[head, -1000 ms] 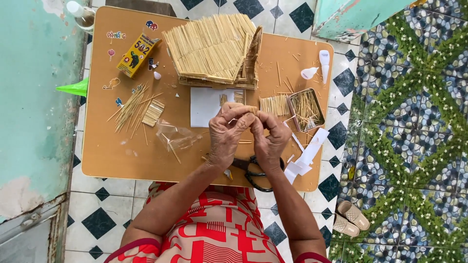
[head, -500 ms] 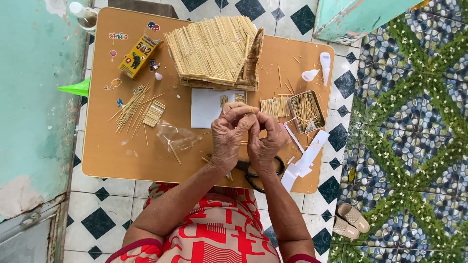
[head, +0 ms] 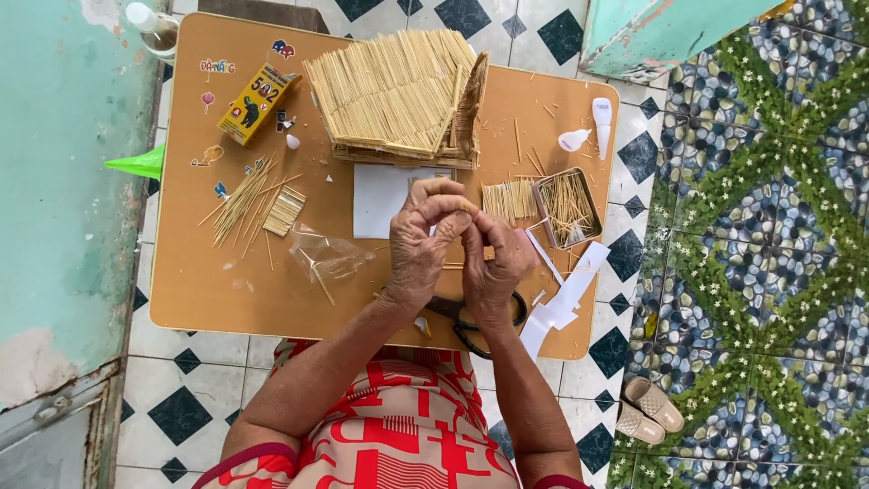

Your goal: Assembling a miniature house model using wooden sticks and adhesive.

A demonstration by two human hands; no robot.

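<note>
Both hands have drawn closer together since a moment ago, fingertips now meeting over the middle of the low wooden table [head: 208, 299]. At the left lie a yellow box [head: 256, 102] and loose thin sticks [head: 244, 195], then a clear plastic bag [head: 330, 256]. Her left hand [head: 421, 244] curls tightly, pinching something too small to make out; the right hand [head: 493, 258] presses against it, fingers bent, grip unclear. Behind them stands a stick-built model house [head: 398, 95]; further right, a metal tin of sticks [head: 568, 206].
</note>
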